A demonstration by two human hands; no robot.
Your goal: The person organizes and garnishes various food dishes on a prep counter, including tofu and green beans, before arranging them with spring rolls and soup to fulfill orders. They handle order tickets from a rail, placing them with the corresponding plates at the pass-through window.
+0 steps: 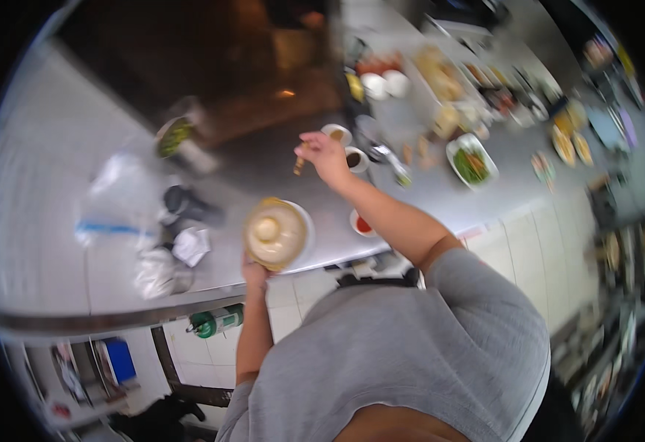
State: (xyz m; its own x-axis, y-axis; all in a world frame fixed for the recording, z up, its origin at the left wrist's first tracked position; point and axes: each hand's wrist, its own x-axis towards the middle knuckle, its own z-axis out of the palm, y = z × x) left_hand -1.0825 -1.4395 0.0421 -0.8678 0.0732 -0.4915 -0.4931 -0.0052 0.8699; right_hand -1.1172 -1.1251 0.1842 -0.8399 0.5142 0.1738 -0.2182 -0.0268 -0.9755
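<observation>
Head view: by the left hand (255, 273), its grip impossible to tell, the pot (277, 237) is touched near the counter (256, 175) edge, where it could be tipped by an uneven push, while a stick (298, 166) is pinched by the right hand (325, 157).

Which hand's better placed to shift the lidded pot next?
Left, probably: the left hand is at the near edge of the lidded pot; the right hand is farther off, holding a small brown object.

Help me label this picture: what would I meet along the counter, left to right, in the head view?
Clear blue-striped plastic bag, round cream lidded pot, small white bowl with red contents, white rectangular dish of greens.
</observation>
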